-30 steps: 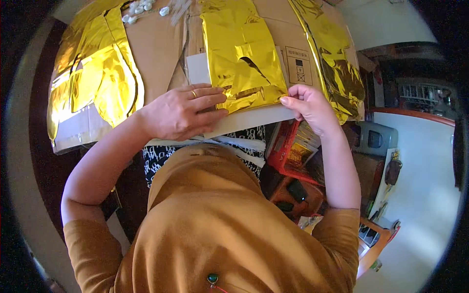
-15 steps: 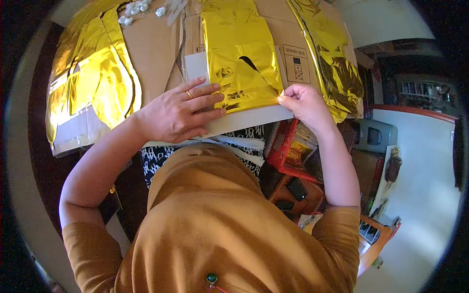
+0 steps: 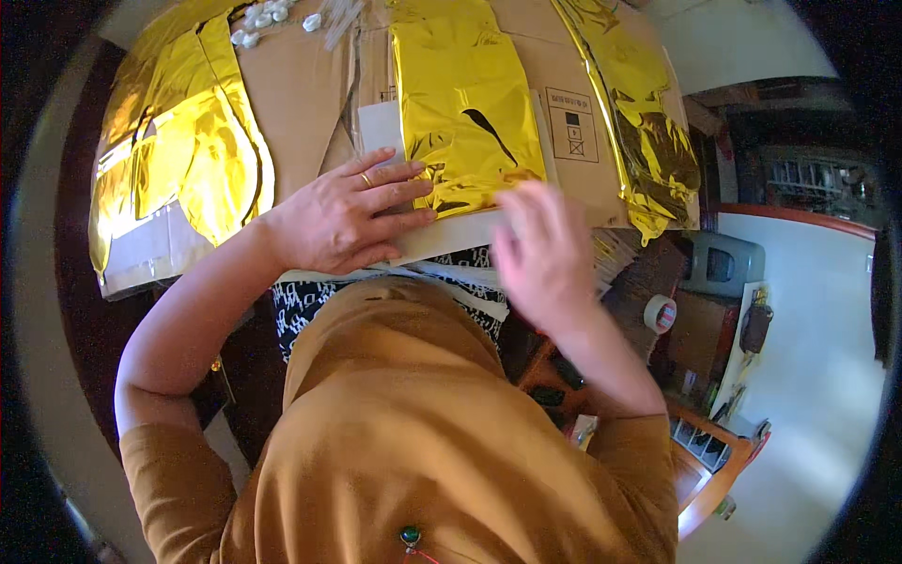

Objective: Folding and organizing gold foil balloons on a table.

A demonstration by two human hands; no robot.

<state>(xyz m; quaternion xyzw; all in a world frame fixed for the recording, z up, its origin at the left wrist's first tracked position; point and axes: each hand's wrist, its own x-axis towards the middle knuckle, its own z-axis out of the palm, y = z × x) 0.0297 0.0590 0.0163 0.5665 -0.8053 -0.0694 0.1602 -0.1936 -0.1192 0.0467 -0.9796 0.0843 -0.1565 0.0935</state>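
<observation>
A shiny gold foil strip [image 3: 465, 85] runs down over a white sheet [image 3: 446, 235] on the cardboard. Wrinkles gather along its near end, and a dark curved streak crosses it. My left hand [image 3: 348, 211], with a ring on one finger, lies spread over the white sheet, its fingertips on the foil's left edge at the near end. Above the foil's near right corner is my right hand [image 3: 545, 254], smeared by motion. Its fingers point toward the foil's near edge; whether they touch or grip it cannot be made out.
More gold foil lies at the left [image 3: 211, 160] and right [image 3: 653, 141] of the cardboard [image 3: 291, 113]. Small white lumps [image 3: 268, 14] and clear sticks [image 3: 343, 19] sit at the far edge. A tape roll [image 3: 660, 314] and a grey case [image 3: 723, 263] are lower right.
My right hand has left its pinch at the foil's near right corner and moved left and nearer to me. My left hand stays in place. The tape roll has come into view.
</observation>
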